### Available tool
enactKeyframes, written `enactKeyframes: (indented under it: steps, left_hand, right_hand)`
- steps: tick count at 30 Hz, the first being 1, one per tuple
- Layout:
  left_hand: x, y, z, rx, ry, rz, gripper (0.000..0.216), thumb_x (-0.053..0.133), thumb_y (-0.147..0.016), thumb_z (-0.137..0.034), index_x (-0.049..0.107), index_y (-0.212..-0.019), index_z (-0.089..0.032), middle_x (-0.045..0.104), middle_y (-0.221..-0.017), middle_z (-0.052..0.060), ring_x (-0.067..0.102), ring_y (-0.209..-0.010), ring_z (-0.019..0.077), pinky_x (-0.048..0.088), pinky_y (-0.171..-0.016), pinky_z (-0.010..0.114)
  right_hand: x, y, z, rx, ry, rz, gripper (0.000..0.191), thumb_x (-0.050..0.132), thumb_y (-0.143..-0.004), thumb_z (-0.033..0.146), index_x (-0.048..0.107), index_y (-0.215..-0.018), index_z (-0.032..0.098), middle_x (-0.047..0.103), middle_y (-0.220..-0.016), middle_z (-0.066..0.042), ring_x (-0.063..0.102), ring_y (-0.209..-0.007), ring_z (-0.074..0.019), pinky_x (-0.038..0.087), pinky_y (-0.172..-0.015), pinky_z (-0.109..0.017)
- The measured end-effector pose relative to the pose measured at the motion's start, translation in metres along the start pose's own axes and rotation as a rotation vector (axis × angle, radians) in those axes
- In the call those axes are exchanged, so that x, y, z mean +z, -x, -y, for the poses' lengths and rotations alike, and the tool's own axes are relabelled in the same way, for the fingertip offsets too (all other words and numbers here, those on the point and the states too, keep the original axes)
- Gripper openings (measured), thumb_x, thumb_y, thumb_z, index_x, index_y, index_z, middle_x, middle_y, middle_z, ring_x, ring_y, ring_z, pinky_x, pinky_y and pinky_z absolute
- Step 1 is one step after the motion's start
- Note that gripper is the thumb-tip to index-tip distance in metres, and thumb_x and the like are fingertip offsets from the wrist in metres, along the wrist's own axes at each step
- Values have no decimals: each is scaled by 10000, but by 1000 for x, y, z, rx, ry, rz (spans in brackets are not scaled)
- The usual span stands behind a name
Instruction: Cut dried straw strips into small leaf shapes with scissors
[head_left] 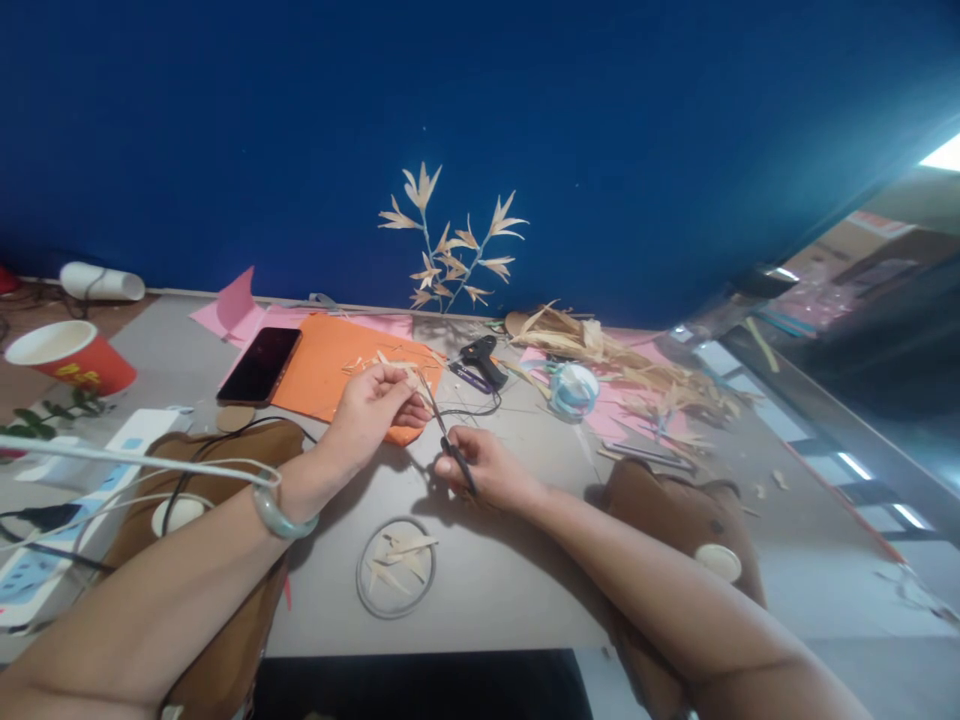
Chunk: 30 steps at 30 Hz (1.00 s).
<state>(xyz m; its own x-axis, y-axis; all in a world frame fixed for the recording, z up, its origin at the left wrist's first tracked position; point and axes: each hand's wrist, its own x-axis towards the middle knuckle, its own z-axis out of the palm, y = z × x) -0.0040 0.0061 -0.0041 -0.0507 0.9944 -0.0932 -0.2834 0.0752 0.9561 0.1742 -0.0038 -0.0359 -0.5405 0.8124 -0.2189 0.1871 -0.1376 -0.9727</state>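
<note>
My left hand (373,408) is closed in a pinch on a pale dried leaf strip (397,366) over the orange paper (330,365). My right hand (484,468) is closed round the black handles of small scissors (448,443); their blades point up toward the strip beside my left fingers. A jade-coloured bangle (279,518) sits on my left wrist. Below the hands lies a round ring (396,567) with a few cut leaf pieces inside it.
A black phone (259,365), pink papers (238,305) and a red paper cup (73,355) lie to the left. A black glue gun (481,358), a tape roll (574,388) and a heap of dried leaves (615,360) lie to the right. A leaf sprig (450,250) is on the blue wall.
</note>
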Motion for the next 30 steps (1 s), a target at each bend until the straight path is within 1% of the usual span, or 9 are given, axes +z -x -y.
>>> enactKeyframes:
  steps: [6,16,23,26,30]
  left_hand:
    - [0,1,2,-16,-13,-13,281,693,-724,-328,487,-818,-162,669,-583,19,655,-514,143,557,-534,255]
    - [0,3,4,8,-33,-20,294,698,-725,-348,498,-830,-160,676,-632,17,665,-543,143,571,-554,269]
    - [0,2,6,20,-17,-7,317,698,-725,-381,486,-818,-165,676,-636,18,665,-546,148,570,-553,274]
    - [0,1,3,3,1,-2,325,719,-696,-368,488,-797,-164,671,-607,14,664,-535,150,564,-544,265]
    - [-1,1,0,-13,-4,4,317,759,-650,-309,513,-778,-156,662,-579,3,663,-530,146,555,-542,246]
  right_hand:
    - [0,0,1,17,18,-10,469,722,-658,539,407,-666,192,527,-482,57,438,-412,-64,323,-397,-180]
    - [0,-2,-4,21,35,-15,447,722,-672,515,402,-659,203,518,-476,61,404,-393,-68,294,-378,-191]
    - [0,-4,-9,16,10,-53,433,746,-661,472,407,-643,204,518,-448,63,400,-367,-71,280,-362,-188]
    - [-1,-4,-8,8,12,-56,431,756,-653,462,413,-636,202,518,-444,64,397,-363,-68,285,-362,-188]
    - [-1,-4,-6,14,10,-46,427,745,-666,468,411,-641,202,519,-443,66,401,-363,-67,283,-359,-184]
